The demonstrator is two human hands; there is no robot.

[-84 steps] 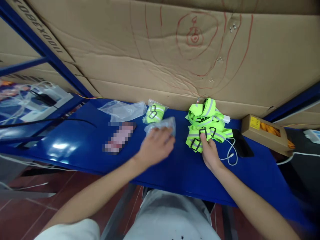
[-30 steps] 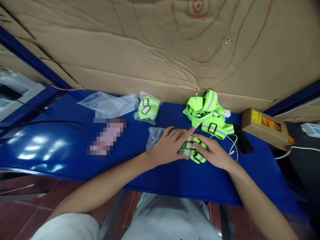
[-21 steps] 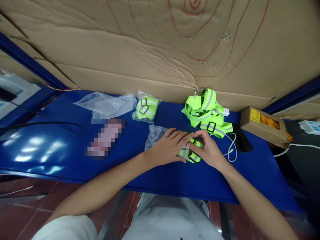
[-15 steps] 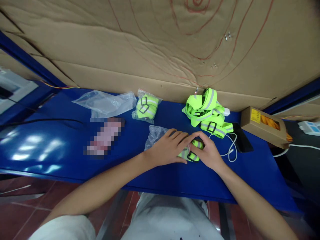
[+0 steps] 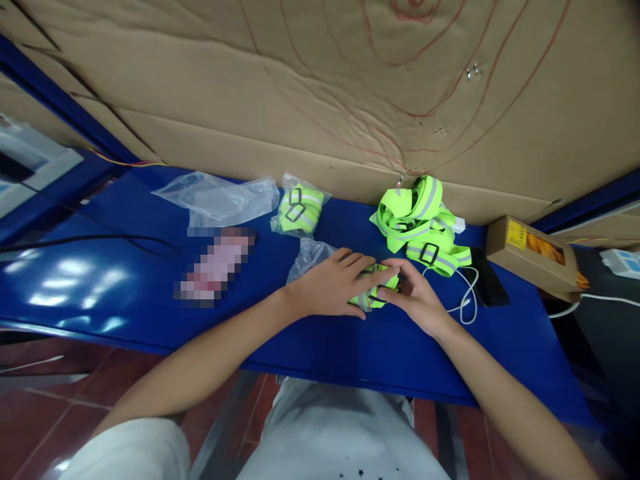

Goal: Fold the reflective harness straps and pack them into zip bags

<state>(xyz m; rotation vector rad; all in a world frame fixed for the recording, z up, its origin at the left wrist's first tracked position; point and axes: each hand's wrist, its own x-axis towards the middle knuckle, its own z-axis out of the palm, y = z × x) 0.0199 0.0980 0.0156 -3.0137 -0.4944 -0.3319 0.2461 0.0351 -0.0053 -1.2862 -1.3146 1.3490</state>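
A folded neon-yellow reflective strap point(image 5: 376, 293) with black buckles lies on the blue table point(image 5: 125, 280), between both my hands. My left hand point(image 5: 333, 283) rests over a clear plastic bag point(image 5: 309, 255) and presses the strap's left side, fingers curled on it. My right hand point(image 5: 417, 300) pinches the strap's right end with fingertips. A pile of loose neon straps point(image 5: 420, 223) lies just behind my right hand, against the cardboard wall.
A bagged strap point(image 5: 300, 210) and an empty clear bag point(image 5: 220, 199) lie at the back left. A blurred pink object point(image 5: 215, 263) sits left of my hands. A white cable point(image 5: 465, 297), dark phone point(image 5: 485, 283) and cardboard box point(image 5: 533, 257) lie right.
My right hand pulled one strap off the pile toward me. Both hands then closed on it and folded it into a small bundle beside the clear bag.
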